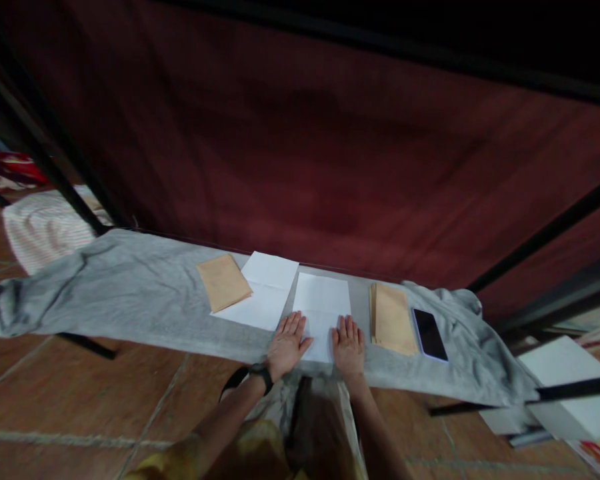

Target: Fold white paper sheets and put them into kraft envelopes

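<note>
A white sheet of paper with a faint crosswise crease lies in front of me on a grey cloth. My left hand rests flat on its left edge, fingers stretched out. On the right edge of the same sheet lies my right hand, also flat with fingers extended. Left of it are white creased paper and several brown envelopes that overlap its corner. To the right of my right hand sits a stack of brown envelopes. Neither hand grips anything.
The grey cloth covers a narrow bench. A phone lies right of the envelope stack. Behind the bench hangs a dark red curtain, with black metal bars at both sides. A striped cloth is at the far left, white boards at the right.
</note>
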Action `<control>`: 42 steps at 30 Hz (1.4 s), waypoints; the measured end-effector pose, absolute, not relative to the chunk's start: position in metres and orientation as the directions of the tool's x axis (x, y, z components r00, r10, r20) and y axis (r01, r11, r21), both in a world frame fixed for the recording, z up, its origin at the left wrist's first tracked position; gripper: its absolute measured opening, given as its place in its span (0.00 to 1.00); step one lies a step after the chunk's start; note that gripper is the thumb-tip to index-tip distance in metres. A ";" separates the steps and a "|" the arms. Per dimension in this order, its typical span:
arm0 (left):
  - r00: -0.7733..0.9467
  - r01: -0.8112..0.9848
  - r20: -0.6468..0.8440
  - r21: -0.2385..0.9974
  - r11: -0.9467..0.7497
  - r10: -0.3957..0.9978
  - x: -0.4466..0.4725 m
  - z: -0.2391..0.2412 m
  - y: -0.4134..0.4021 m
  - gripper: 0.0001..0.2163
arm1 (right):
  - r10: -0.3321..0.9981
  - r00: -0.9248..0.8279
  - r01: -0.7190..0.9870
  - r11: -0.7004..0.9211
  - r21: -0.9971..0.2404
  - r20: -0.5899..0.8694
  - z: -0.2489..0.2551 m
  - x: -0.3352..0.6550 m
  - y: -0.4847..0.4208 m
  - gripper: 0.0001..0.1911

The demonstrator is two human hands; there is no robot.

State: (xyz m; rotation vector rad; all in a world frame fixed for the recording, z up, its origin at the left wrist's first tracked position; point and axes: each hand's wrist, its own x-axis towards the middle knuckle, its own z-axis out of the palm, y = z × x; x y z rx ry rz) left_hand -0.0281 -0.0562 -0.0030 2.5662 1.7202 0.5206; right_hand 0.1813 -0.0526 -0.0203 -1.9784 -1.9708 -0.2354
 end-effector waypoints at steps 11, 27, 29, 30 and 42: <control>0.597 0.761 0.163 0.193 -0.619 0.785 -0.040 0.005 -0.074 0.24 | 0.942 0.073 0.989 -0.025 -0.147 0.329 -0.018 0.197 -0.078 0.27; 0.456 0.830 0.267 0.217 -0.514 0.849 -0.003 0.001 -0.088 0.25 | 0.948 -0.152 0.912 0.244 -0.330 0.281 0.007 0.124 -0.087 0.28; 0.443 0.840 0.269 0.210 -0.501 0.855 0.002 -0.003 -0.087 0.26 | 0.950 -0.162 0.910 0.248 -0.331 0.267 0.003 0.119 -0.087 0.27; 0.433 0.848 0.268 0.204 -0.490 0.861 0.003 -0.005 -0.087 0.27 | 0.950 -0.162 0.915 0.246 -0.319 0.267 0.000 0.119 -0.088 0.27; 0.249 0.915 0.357 0.218 -0.339 0.901 -0.009 -0.012 -0.091 0.27 | 0.915 -0.118 0.969 0.191 -0.157 0.385 -0.022 0.161 -0.099 0.28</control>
